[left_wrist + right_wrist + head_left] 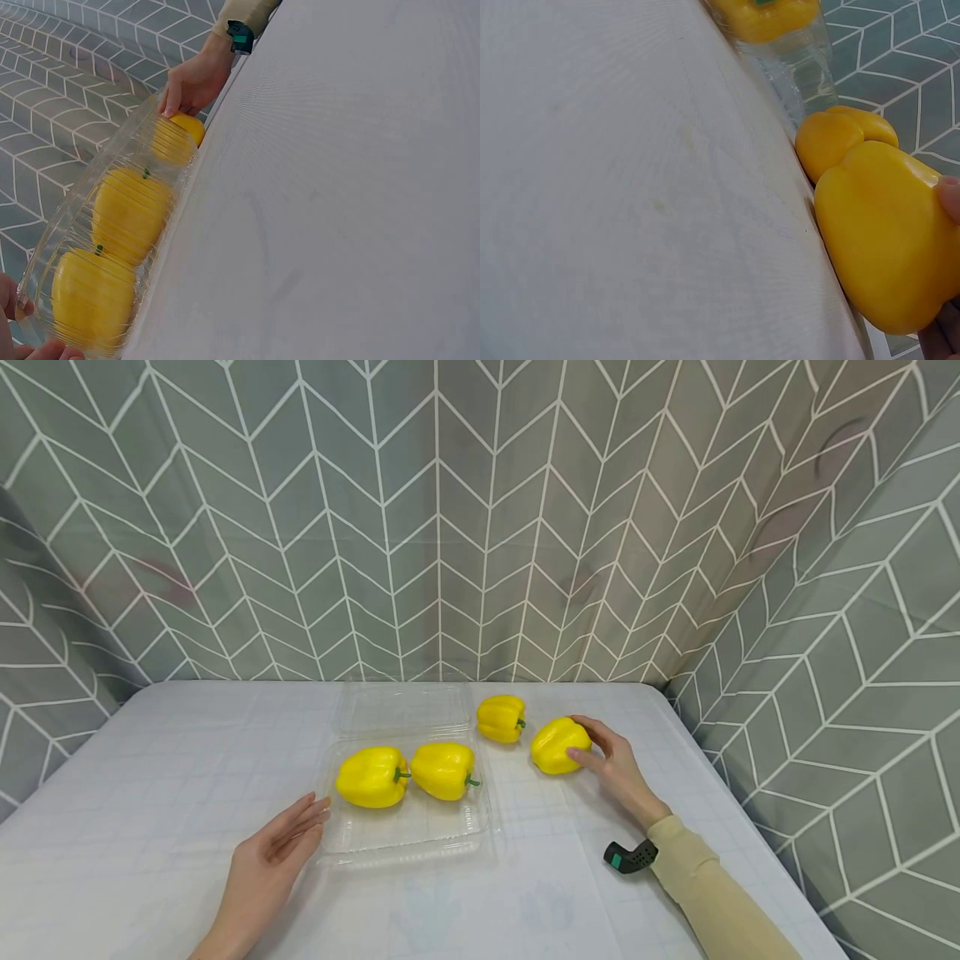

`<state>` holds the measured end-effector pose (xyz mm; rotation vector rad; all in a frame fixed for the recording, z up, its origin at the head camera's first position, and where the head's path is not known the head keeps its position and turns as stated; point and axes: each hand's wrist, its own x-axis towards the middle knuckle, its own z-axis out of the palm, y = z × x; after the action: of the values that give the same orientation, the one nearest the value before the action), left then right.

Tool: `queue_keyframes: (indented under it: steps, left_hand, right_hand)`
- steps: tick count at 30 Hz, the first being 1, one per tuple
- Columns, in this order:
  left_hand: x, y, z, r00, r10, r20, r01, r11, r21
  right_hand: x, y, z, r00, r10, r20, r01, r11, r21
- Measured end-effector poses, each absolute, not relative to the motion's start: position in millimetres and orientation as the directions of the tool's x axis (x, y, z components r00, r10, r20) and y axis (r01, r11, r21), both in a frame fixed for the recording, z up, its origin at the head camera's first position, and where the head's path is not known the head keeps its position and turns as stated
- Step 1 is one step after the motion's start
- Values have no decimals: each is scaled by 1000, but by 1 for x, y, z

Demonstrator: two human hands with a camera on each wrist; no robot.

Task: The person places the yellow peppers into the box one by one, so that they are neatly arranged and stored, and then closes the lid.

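Note:
My right hand [611, 764] grips a yellow bell pepper [555, 747] on the right of the table, thumb on its near side and fingers round its far side. In the right wrist view this pepper [889, 236] overlaps another one behind it. That other yellow bell pepper [501, 718] lies just right of a clear plastic clamshell container [397, 835]. Inside the container's base, two more peppers, the left one [371, 777] and the right one [444, 771], lie in a row with green stems pointing right. My left hand [273, 852], fingers extended, is at the container's left edge.
The container's clear lid [401, 710] lies folded back toward the far table edge. A white cloth covers the table [187, 752]. Patterned grey curtains [465, 527] hang behind it and along the right side. A black wrist device [632, 857] sits by my right sleeve.

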<state>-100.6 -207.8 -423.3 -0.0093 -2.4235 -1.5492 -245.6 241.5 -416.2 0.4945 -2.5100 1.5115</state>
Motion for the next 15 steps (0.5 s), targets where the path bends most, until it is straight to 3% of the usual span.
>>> queue_keyframes:
  steps: [8, 15]
  left_hand:
    - [-101, -207, -422, -966, -135, 219, 145, 416, 897]
    - [-102, -208, -424, -965, -137, 223, 148, 416, 897]
  right_hand:
    - [-228, 231, -392, -933, -202, 297, -358, 456, -815]
    - [-245, 242, -417, -931, -188, 314, -366, 437, -822]
